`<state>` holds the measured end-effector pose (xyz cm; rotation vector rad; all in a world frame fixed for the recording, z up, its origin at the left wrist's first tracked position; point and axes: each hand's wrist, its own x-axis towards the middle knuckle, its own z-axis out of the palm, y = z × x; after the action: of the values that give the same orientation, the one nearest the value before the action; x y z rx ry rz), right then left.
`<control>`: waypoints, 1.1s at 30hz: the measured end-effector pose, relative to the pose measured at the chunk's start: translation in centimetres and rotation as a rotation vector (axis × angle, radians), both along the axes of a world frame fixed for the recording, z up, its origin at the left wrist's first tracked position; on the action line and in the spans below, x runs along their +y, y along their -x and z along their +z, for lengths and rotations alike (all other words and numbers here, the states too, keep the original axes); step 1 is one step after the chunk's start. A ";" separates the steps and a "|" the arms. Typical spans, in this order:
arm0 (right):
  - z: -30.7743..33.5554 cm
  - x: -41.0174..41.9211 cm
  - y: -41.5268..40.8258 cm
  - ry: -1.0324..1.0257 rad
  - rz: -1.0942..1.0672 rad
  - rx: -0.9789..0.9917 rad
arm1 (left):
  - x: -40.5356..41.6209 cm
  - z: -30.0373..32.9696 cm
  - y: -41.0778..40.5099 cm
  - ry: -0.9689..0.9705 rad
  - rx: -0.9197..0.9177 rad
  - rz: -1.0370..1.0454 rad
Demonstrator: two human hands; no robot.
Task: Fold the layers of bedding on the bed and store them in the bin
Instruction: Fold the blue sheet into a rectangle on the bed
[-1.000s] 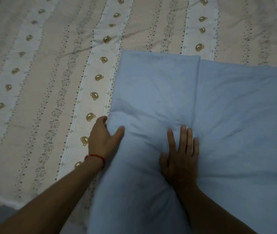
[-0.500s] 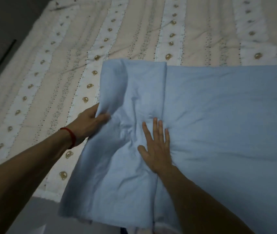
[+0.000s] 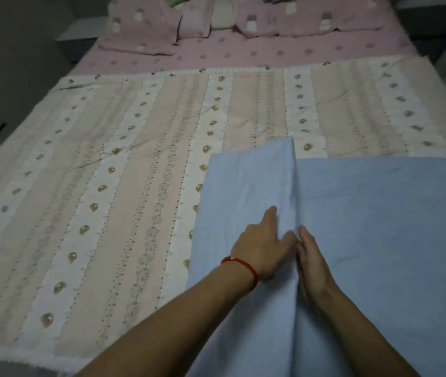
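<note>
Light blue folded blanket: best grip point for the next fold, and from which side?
Take the light blue folded blanket at its far-left corner flap, coming from the left over the striped bear-print quilt. That flap's edges lie free and exposed; both hands sit on the ridge at the flap's inner edge.

Quilt [image 3: 140,191]: spread over the bed, under the folded sheet.
Folded sheet [image 3: 365,240]: on the quilt's near right part.
Pillows [image 3: 145,31]: at the far end, beyond the quilt.
Hands: left hand [image 3: 264,247] and right hand [image 3: 312,263] side by side on the sheet's fold.
</note>
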<state>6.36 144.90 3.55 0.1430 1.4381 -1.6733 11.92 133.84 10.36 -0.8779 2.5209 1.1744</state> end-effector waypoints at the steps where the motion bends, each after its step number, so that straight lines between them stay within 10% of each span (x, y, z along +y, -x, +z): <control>1: -0.9 1.1 0.4 -0.108 0.040 0.064 | 1.0 -1.4 -0.3 0.028 -0.042 0.002; 7: -5.7 6.4 0.0 -0.519 0.387 0.287 | 0.3 -8.5 -10.8 0.434 -0.408 0.105; 21: -7.8 -5.0 12.8 -0.339 0.017 0.192 | -5.3 -10.9 -13.4 -0.056 -0.146 0.667; 27: -5.6 -10.5 16.9 -0.458 -0.055 0.749 | -7.9 -12.3 -10.3 -0.089 -0.138 0.636; 33: -8.8 -8.4 16.5 -0.556 0.034 0.490 | -8.3 -13.0 -10.6 -0.132 -0.120 0.618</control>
<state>-10.15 136.46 -5.25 0.0110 2.2421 -1.2869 22.51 125.55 -2.68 -1.7030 2.0989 1.3720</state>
